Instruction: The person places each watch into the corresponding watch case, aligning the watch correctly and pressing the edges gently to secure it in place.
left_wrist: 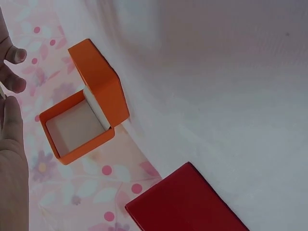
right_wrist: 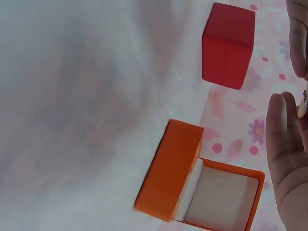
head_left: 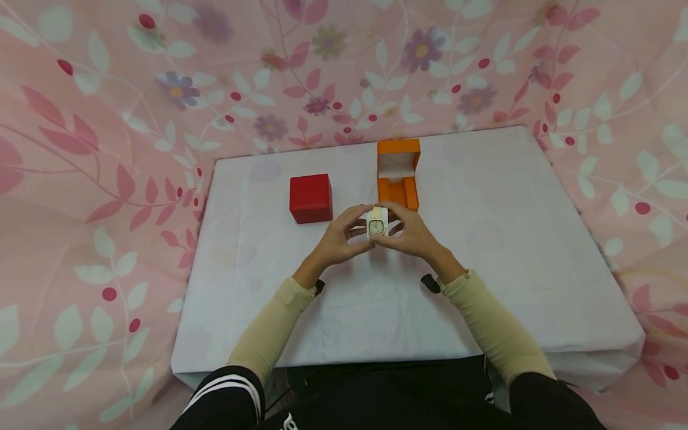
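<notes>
A watch (head_left: pixel 376 227) with a squarish gold-toned case and a pale strap is wrapped on a white cushion (head_left: pixel 385 218). My left hand (head_left: pixel 342 237) grips its left side and my right hand (head_left: pixel 411 235) its right side, thumbs toward me and fingers behind. Just beyond the hands stands an orange watch box (head_left: pixel 398 147) with its lid raised and a pale lining showing inside the lid. In the wrist views the hands appear only at the frame edges, and the watch is nearly out of sight.
A closed red box (head_left: pixel 310 198) sits left of the orange one. White cloth (head_left: pixel 258 257) covers the table, and a pink floral curtain (head_left: pixel 344 71) hangs behind and at both sides.
</notes>
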Demonstrator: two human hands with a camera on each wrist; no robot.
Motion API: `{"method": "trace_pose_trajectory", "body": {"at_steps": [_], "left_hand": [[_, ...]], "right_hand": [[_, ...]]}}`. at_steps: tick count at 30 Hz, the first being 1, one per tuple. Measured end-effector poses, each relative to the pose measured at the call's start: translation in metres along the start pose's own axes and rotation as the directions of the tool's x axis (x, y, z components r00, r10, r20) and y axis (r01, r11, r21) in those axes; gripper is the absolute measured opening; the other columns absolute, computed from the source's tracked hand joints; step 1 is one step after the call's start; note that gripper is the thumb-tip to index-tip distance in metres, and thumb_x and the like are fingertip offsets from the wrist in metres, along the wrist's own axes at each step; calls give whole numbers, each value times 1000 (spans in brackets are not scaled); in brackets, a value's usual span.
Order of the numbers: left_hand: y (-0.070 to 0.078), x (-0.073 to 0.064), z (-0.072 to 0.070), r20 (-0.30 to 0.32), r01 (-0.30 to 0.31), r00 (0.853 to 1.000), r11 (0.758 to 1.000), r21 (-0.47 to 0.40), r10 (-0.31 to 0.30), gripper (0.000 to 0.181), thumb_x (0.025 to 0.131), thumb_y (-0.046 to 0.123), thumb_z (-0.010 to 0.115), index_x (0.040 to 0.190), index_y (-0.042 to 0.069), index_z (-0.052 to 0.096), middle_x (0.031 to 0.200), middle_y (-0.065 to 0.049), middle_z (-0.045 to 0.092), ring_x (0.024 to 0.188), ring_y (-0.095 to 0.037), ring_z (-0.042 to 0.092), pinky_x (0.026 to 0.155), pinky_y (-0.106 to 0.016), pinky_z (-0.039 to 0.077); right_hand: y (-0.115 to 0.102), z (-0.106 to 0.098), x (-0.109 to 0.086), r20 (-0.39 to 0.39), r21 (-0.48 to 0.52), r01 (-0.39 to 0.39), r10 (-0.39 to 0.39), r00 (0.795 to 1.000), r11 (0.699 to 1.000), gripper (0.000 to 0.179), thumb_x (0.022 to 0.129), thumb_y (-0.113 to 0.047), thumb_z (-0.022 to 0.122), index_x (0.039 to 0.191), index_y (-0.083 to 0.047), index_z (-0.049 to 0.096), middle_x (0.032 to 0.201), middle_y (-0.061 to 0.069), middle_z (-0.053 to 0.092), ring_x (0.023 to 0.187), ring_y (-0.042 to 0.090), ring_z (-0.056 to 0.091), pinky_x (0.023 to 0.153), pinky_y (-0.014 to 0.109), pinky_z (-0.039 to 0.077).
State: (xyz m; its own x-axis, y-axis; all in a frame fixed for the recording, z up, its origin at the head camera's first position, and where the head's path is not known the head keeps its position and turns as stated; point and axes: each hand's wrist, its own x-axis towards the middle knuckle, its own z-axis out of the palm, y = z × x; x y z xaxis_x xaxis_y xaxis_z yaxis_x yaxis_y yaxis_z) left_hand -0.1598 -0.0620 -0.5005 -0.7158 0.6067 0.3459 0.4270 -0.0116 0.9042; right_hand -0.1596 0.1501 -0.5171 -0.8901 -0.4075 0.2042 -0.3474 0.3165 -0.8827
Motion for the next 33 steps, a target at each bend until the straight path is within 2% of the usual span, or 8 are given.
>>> {"method": "trace_pose_trajectory", "body": {"at_steps": [4, 8, 12, 17, 22, 27, 33], "left_hand": [[-1, -2, 2, -12, -18, 1000, 1000, 1, 18, 74, 70, -9, 73, 135, -7, 37, 136, -21, 38, 108, -37, 54, 91, -46, 48], [0, -2, 3, -25, -43, 999, 999, 18, 44, 74, 70, -10, 72, 134, -8, 37, 135, -22, 38, 107, -38, 55, 90, -48, 48], [-1, -3, 2, -34, -28, 999, 999, 42, 29, 74, 70, -8, 73, 135, -4, 37, 136, -19, 39, 107, -34, 55, 91, -44, 49], [1, -4, 0, -34, -3, 999, 999, 32, 4, 73, 70, -7, 73, 134, -5, 38, 135, -19, 39, 107, -34, 55, 90, -45, 49], [0, -4, -2, -27, 17, 999, 1000, -14, -17, 70, 71, -7, 73, 132, -5, 39, 135, -19, 38, 106, -37, 55, 90, -48, 49], [-1, -5, -4, -19, 21, 1000, 997, -74, -22, 70, 71, -10, 70, 133, -6, 37, 137, -19, 36, 109, -41, 52, 92, -51, 46], [-1, -5, -5, -19, 40, 999, 988, -147, -43, 66, 77, -12, 63, 136, -8, 34, 140, -21, 36, 112, -41, 51, 94, -55, 43]], "right_hand": [[3, 3, -1, -23, -13, -24, 23, 999, 1000, 73, 69, -27, 81, 132, -20, 45, 108, 4, 60, 90, 20, 59, 68, 41, 56], [4, 7, -1, -66, -29, -14, 12, 998, 999, 67, 70, -33, 80, 128, -26, 47, 106, -2, 60, 87, 16, 59, 65, 38, 56], [6, 11, 0, -84, -38, -28, 25, 996, 999, 65, 71, -32, 78, 128, -27, 46, 105, -3, 59, 87, 15, 59, 65, 36, 55], [6, 12, 0, -29, 3, -56, 56, 998, 998, 76, 72, -26, 79, 137, -28, 38, 114, 1, 56, 89, 21, 59, 69, 38, 55], [5, 4, -1, 46, 12, -39, 38, 998, 999, 91, 67, -24, 82, 142, -29, 31, 127, 6, 51, 96, 27, 59, 72, 45, 55], [-2, -3, -3, 71, -30, -44, 46, 996, 999, 93, 64, -32, 83, 141, -34, 31, 120, 5, 54, 98, 21, 58, 74, 43, 55], [-4, -4, -2, 56, -59, 3, 0, 998, 998, 91, 64, -38, 82, 140, -34, 32, 113, 6, 57, 95, 20, 59, 71, 43, 56]]}}
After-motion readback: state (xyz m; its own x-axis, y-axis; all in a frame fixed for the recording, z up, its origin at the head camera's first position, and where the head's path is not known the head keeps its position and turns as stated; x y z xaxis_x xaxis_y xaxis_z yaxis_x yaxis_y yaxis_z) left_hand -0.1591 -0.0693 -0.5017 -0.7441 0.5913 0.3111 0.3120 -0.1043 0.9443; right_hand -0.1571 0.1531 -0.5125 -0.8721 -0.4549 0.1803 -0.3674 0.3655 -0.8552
